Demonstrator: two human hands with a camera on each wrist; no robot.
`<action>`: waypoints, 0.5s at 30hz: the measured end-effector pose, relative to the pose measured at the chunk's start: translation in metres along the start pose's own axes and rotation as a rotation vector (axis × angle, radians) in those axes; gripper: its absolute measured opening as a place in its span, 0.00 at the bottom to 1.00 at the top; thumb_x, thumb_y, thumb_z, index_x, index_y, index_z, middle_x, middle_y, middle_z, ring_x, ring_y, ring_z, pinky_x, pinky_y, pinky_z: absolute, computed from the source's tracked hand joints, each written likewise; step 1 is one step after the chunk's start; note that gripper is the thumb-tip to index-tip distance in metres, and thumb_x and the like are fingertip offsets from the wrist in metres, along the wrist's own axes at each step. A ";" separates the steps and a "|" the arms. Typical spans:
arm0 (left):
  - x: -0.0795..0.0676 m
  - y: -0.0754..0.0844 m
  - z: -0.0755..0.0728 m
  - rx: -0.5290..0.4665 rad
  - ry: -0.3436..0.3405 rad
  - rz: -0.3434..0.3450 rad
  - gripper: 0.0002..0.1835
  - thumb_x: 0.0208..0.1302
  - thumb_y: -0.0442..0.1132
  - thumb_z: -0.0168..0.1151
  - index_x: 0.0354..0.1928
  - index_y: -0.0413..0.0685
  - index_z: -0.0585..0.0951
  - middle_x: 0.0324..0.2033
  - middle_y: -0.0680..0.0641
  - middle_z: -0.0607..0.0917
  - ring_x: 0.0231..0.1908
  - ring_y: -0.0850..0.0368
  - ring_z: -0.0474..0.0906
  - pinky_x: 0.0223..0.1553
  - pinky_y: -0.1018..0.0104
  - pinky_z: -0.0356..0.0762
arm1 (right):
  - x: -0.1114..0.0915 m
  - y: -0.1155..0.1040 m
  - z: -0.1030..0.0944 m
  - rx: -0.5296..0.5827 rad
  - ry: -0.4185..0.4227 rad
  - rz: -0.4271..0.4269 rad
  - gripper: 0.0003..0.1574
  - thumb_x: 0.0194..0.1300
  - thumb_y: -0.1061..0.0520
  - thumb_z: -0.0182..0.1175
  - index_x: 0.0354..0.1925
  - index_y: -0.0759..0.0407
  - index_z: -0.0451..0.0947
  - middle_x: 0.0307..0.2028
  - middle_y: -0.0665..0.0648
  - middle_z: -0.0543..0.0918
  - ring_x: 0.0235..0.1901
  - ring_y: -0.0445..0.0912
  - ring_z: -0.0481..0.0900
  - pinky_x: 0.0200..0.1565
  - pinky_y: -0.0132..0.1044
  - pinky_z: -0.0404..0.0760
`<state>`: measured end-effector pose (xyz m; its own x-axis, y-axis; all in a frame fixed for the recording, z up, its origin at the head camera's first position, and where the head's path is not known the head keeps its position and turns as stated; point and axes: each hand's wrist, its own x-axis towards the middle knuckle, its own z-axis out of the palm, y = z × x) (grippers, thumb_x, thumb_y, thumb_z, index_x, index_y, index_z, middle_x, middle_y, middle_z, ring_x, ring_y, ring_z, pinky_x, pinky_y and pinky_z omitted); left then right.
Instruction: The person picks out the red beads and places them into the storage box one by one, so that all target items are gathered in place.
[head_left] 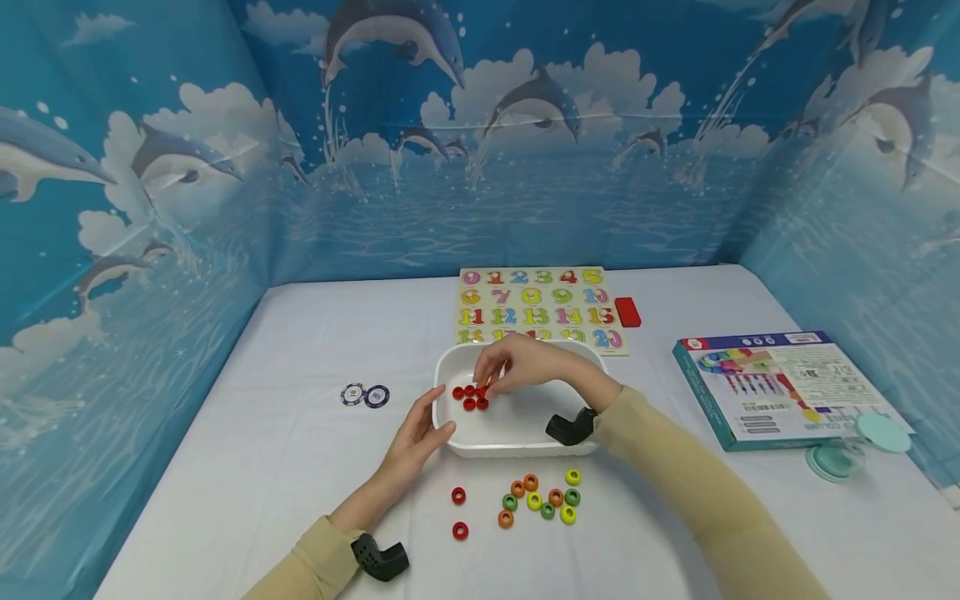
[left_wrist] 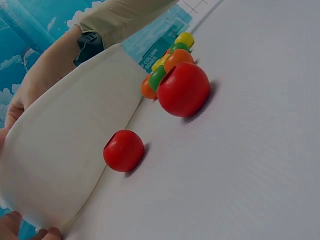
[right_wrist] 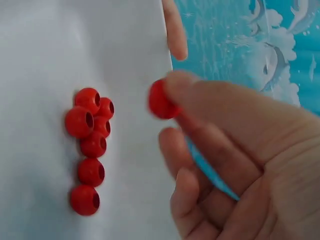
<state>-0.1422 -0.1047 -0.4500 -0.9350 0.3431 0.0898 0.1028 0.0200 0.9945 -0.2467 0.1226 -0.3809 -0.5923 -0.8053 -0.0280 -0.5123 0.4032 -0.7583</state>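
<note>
A white tray stands in the middle of the table. My right hand is over its left half and pinches a red bead between thumb and finger. Below that hand, several red beads are clustered on the tray floor, their holes visible. My left hand touches the tray's near left corner, fingers along the outer side and thumb by the front wall. Two red beads lie on the cloth in front of the tray. Right of them is a loose group of orange, green and yellow beads.
Behind the tray lies a number board, with a red block beside it. Two poker chips are on the left. At the right are a flat game box and a small jar with a mint lid. Dolphin-print curtains surround the table.
</note>
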 end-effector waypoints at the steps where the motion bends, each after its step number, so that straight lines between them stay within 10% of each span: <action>1: 0.000 0.000 0.000 -0.003 -0.002 0.004 0.31 0.63 0.38 0.53 0.66 0.46 0.54 0.67 0.44 0.49 0.66 0.51 0.44 0.63 0.57 0.49 | 0.002 0.004 0.001 -0.001 -0.011 0.021 0.12 0.52 0.58 0.66 0.38 0.56 0.79 0.35 0.53 0.82 0.33 0.41 0.77 0.35 0.36 0.78; 15: 0.000 0.002 0.001 0.000 0.003 0.002 0.31 0.63 0.38 0.53 0.66 0.46 0.54 0.67 0.44 0.48 0.66 0.52 0.43 0.63 0.58 0.48 | 0.013 0.027 0.015 -0.082 -0.063 0.167 0.12 0.47 0.59 0.68 0.34 0.51 0.80 0.30 0.46 0.81 0.31 0.40 0.77 0.35 0.34 0.77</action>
<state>-0.1412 -0.1040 -0.4486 -0.9358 0.3403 0.0922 0.1050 0.0193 0.9943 -0.2592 0.1164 -0.4119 -0.6346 -0.7487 -0.1917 -0.4604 0.5654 -0.6843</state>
